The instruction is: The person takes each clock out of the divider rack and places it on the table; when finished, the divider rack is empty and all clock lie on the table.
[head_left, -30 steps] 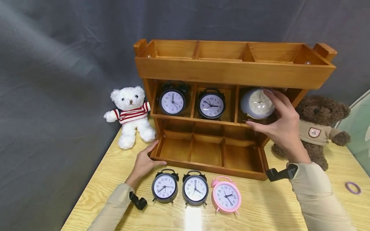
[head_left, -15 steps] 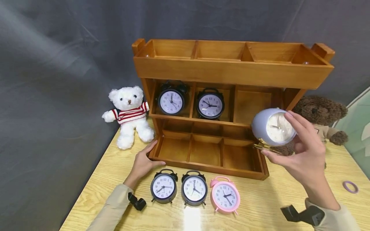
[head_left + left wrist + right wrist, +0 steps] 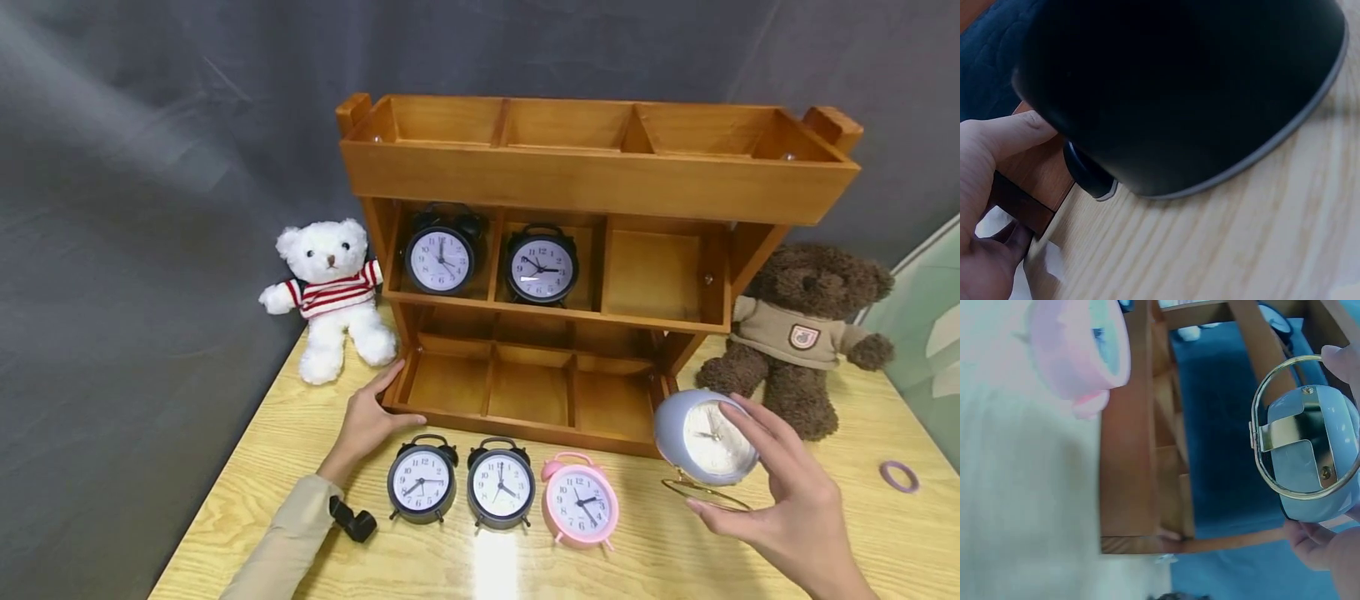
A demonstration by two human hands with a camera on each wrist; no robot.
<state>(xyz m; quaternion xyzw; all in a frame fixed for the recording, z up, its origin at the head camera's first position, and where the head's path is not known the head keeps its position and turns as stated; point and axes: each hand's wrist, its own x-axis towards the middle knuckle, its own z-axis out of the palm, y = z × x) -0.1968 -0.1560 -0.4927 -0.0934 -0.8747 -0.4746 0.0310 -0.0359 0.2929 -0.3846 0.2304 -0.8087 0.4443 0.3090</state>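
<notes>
My right hand [image 3: 798, 508] holds a round blue-grey desk clock [image 3: 671, 429] with a gold ring stand, between thumb and fingers, above the table at the shelf's lower right. Its back with the gold bracket [image 3: 1294, 428] faces the right wrist camera. At the lower left corner of the wooden shelf [image 3: 517, 425], my left hand [image 3: 366, 423] grips the edge, thumb along the front. Beside that hand is a black alarm clock [image 3: 422, 482], its dark casing [image 3: 1179, 94] filling the left wrist view. A second black alarm clock [image 3: 501, 485] and a pink alarm clock [image 3: 580, 502] stand alongside.
Two black clocks, one left [image 3: 439, 260] and one middle [image 3: 541, 268], occupy the middle tier. A white teddy bear [image 3: 330, 292] sits left of the shelf, a brown one [image 3: 795, 333] right. A purple ring [image 3: 899, 476] lies on the table's right side.
My right hand has taken the blue-grey clock out of the middle tier's right compartment and lowered it toward the table. The left hand stays at the shelf corner.
</notes>
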